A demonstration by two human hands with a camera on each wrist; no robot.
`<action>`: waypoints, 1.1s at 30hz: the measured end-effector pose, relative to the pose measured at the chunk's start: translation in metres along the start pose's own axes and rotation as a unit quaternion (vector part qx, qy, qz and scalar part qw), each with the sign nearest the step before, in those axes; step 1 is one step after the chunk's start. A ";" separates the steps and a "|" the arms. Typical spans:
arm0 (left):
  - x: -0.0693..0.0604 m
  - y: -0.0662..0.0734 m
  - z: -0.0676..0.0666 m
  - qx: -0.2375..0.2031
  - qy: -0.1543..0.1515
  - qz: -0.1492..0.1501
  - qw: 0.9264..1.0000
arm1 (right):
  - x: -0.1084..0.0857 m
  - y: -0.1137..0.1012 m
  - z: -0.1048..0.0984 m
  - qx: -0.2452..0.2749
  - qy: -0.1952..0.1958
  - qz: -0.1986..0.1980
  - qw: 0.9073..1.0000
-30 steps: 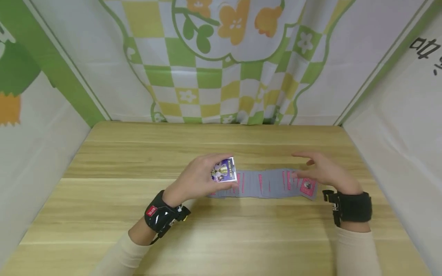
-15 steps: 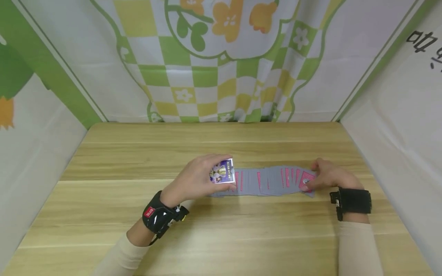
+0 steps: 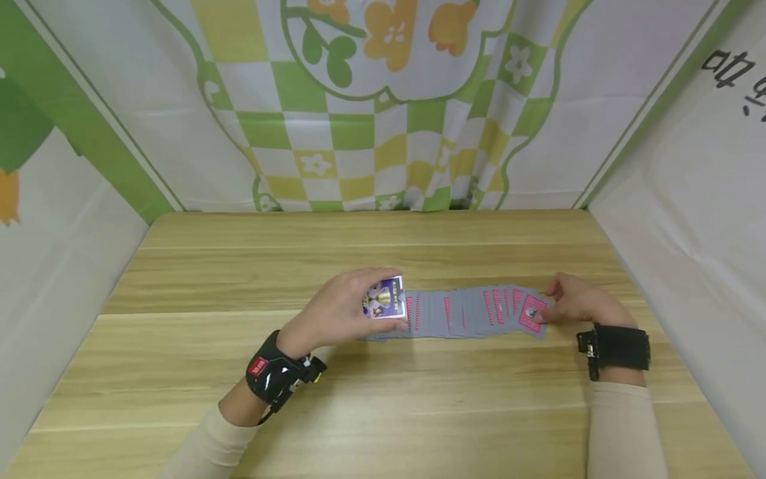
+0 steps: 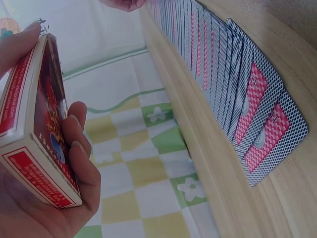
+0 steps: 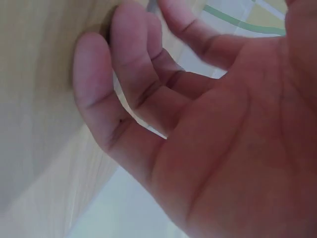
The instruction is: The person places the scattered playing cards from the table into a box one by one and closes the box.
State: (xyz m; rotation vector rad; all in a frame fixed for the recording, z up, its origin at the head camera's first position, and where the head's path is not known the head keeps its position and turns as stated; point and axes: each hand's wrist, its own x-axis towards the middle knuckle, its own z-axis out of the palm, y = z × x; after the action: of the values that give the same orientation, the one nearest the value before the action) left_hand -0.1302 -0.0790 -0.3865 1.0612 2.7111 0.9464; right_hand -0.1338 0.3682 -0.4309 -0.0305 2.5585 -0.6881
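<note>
My left hand (image 3: 341, 306) grips a card box (image 3: 385, 298), thumb on one side and fingers on the other, above the left part of a row of playing cards (image 3: 451, 314). Its front is purple with a gold cup; the left wrist view shows the box's (image 4: 42, 171) red and white end. The overlapping cards lie back up, grey with red chequered middles. At the row's right end, my right hand (image 3: 586, 303) pinches the end card (image 3: 531, 313), thumb on its face. In the right wrist view the right hand's (image 5: 208, 129) other fingers curl loosely near the tabletop; the card is mostly hidden.
A wooden table (image 3: 383, 399) carries the cards. Behind it hangs a green, yellow and white checked curtain (image 3: 359, 153). White cloth walls (image 3: 676, 199) stand close on both sides. Each wrist wears a black strap (image 3: 622, 347) with a small camera.
My right hand has come down from above the cards and taken the row's right end card, which has shifted slightly right. The left hand keeps holding the card box almost still.
</note>
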 end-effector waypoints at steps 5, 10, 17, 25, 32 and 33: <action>0.001 -0.001 0.001 -0.004 -0.003 0.000 1.000 | 0.001 0.004 0.000 0.009 0.006 -0.016 1.000; 0.001 -0.002 0.001 -0.008 -0.004 0.000 1.000 | -0.003 0.010 -0.004 0.031 0.001 -0.075 0.997; 0.001 -0.003 0.002 -0.006 -0.004 -0.003 1.000 | -0.018 -0.010 -0.013 0.172 -0.034 -0.148 0.973; 0.002 0.000 0.002 -0.008 -0.003 -0.002 1.000 | -0.021 -0.088 0.001 0.255 0.037 -0.189 0.947; 0.002 0.000 0.002 -0.017 0.003 -0.001 1.000 | -0.015 -0.134 0.027 0.311 0.038 -0.212 0.926; 0.001 0.000 0.002 -0.017 0.005 -0.001 1.000 | -0.014 -0.138 0.029 0.309 0.033 -0.215 0.926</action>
State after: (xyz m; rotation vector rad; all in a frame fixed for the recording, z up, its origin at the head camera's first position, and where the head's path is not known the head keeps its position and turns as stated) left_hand -0.1307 -0.0772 -0.3875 1.0502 2.6920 0.9970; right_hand -0.1221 0.2362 -0.3805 -0.3692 2.2911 -1.6583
